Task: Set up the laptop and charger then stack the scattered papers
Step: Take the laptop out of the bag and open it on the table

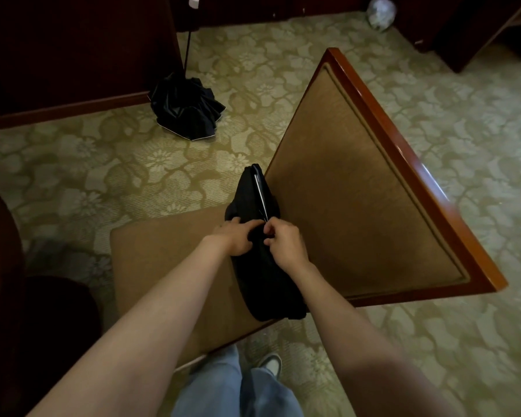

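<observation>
Against the chair [358,176] back, the left hand [236,237] grips the black bag [265,284] steady while the right hand [286,245] pinches its zip [260,194], likely to reach the laptop.

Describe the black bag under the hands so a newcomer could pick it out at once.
Find the wooden chair with tan padding. On its seat, by the backrest, stands a black bag, gripped by the left hand and right hand. Unlike the crumpled umbrella on the carpet, it shows a pale zip line.
</observation>
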